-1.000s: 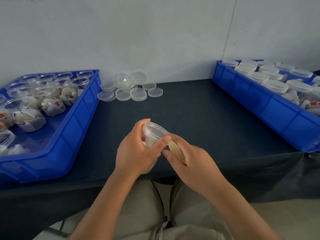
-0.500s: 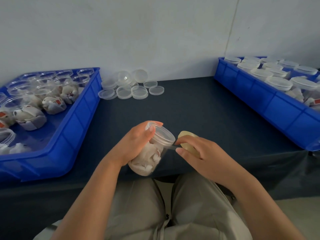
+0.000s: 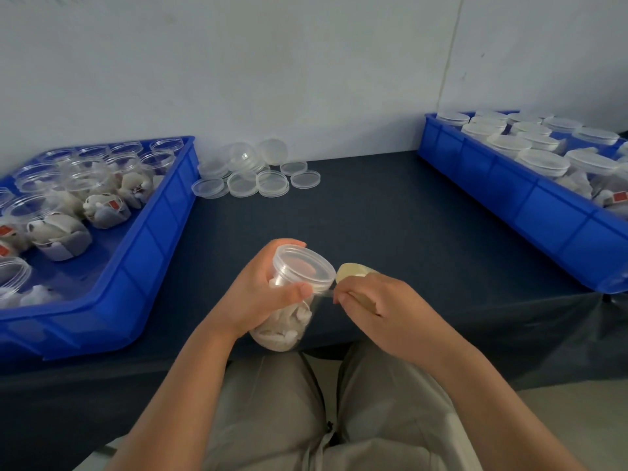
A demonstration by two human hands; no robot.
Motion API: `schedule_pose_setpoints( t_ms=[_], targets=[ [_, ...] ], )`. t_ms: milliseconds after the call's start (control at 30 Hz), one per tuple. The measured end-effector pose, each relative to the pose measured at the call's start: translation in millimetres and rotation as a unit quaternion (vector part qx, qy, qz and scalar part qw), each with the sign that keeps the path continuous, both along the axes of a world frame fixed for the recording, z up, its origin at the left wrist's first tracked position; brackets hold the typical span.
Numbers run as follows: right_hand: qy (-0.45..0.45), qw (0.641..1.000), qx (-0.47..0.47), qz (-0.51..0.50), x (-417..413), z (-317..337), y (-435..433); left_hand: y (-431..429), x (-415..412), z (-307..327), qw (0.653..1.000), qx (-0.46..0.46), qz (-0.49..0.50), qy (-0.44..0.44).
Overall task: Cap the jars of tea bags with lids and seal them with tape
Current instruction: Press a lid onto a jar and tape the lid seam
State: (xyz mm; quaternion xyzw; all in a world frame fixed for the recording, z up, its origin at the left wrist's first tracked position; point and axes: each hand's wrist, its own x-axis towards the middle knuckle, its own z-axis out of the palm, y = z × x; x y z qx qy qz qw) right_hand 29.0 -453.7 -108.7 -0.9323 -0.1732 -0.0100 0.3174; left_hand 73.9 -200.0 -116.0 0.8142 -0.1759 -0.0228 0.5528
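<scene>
Dark table point(image 3: 390, 232) against a pale wall point(image 3: 272, 69), loose lids point(image 3: 255, 175) at back

You face a plain white wall point(image 3: 306, 62) with one vertical seam point(image 3: 448, 62) at right; the dark-covered table point(image 3: 373, 215) abuts it.

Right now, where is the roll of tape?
In the head view the tape roll sits in the right hand, low at centre, just right of the lidded jar that the left hand grips over the near edge of the table.
</scene>
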Motion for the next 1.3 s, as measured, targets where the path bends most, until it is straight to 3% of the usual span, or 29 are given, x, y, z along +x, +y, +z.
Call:
schedule_pose_setpoints(
  t_ms=[100,333,500,700,1033,1100,1233,1300],
  targets=[
    [-0.006,0.998,-0.022,-0.053,0,-1,6,-9,-1,4,0.999,0.038,0.007,-0.027],
    [0.014,0.992,-0.071,-0.100,-1,2,23,-11,-9,1,0.996,0.031,0.041,-0.071],
    [0.005,0.989,-0.099,-0.112,11,3,30,-15,-11,4,0.981,0.112,0.089,-0.127],
    [0.004,0.988,-0.086,-0.128,28,1,44,-8,-5,5,0.983,0.082,0.116,-0.114],
    [0.064,0.985,-0.088,-0.134,58,4,67,3,3,6,0.972,0.124,0.162,-0.119],
    [0.072,0.982,-0.099,-0.144,64,-2,70,2,-1,12,0.975,0.111,0.157,-0.116],
    [0.044,0.961,-0.189,-0.199,77,-16,46,2,-26,-3,0.999,-0.011,0.034,-0.039],
    [0.015,0.963,-0.175,-0.205,83,-22,32,3,-42,-16,0.995,-0.026,0.066,-0.069]
  ],
)
